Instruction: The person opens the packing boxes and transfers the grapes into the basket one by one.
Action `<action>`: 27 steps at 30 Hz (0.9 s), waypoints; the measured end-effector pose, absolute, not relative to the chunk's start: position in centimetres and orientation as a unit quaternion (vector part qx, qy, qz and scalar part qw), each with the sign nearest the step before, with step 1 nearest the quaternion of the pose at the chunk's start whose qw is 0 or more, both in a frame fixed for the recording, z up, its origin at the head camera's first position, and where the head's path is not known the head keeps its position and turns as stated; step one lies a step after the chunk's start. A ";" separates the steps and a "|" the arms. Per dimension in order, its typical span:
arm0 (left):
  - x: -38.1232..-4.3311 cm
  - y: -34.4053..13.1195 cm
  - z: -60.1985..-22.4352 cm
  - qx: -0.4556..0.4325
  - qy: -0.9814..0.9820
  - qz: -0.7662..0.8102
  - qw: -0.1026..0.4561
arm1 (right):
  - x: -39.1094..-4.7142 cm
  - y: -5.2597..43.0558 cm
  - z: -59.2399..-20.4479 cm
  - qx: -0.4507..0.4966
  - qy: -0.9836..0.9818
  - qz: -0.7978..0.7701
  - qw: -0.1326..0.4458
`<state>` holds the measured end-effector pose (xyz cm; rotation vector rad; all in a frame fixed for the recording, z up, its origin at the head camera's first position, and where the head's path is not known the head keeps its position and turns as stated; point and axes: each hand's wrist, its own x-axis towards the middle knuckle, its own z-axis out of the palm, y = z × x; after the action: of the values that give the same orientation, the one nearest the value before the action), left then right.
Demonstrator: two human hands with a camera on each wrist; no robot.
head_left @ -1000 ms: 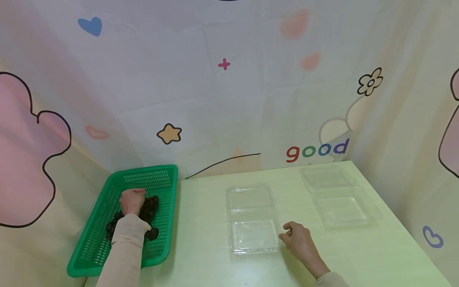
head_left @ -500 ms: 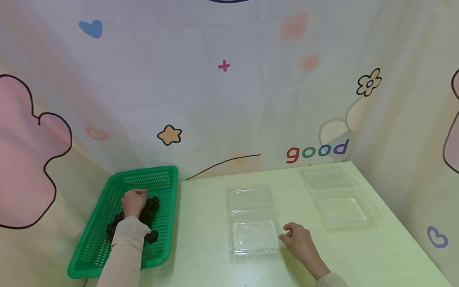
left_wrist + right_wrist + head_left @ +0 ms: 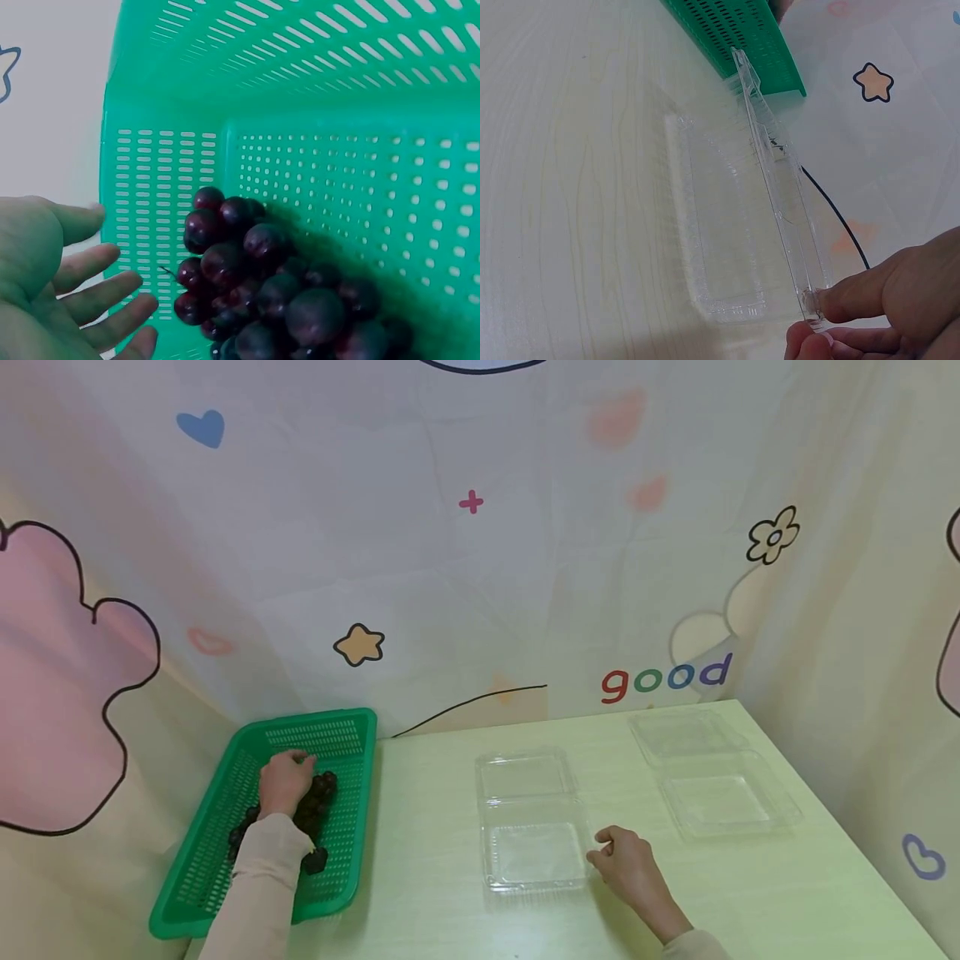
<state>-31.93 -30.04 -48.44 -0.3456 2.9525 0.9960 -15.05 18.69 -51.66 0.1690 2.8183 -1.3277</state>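
My left hand [image 3: 287, 783] is over the green basket [image 3: 366, 793], above the dark grapes [image 3: 318, 797]. In the left wrist view its fingers [image 3: 101, 311] are spread and hold nothing, with the bunch of grapes [image 3: 277, 300] lying just beyond the fingertips. A thin stem pokes out of the bunch toward them. My right hand [image 3: 630, 870] is at the right edge of a clear plastic clamshell box [image 3: 536, 856], which lies unfolded on the table. Seen from the right wrist, thumb and fingers pinch the rim of the clamshell [image 3: 780, 202].
A second clear clamshell box [image 3: 716, 797] lies unfolded at the table's right side. Behind the table [image 3: 420, 843] hangs a printed cloth [image 3: 450, 585], close to its back edge. The basket's raised walls surround the grapes.
The head view has shifted slightly. My left hand has moved a little over the grapes, and its fingers look less bunched. The right hand stays at the clamshell's edge.
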 end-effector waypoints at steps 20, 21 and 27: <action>-30.8 -30.1 -46.4 -0.051 0.965 0.256 -0.033 | -15.2 18.7 -51.7 0.056 0.903 -0.426 0.014; -30.7 -30.1 -46.4 -0.049 0.965 0.255 -0.036 | -15.2 18.7 -51.7 0.058 0.903 -0.426 0.015; -30.5 -29.9 -45.9 -0.033 0.967 0.248 -0.048 | -15.2 18.7 -51.7 0.064 0.903 -0.425 0.018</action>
<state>-30.51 -29.92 -45.88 -0.1076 3.1339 0.8030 -15.24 18.73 -51.65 0.1982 2.8040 -1.3195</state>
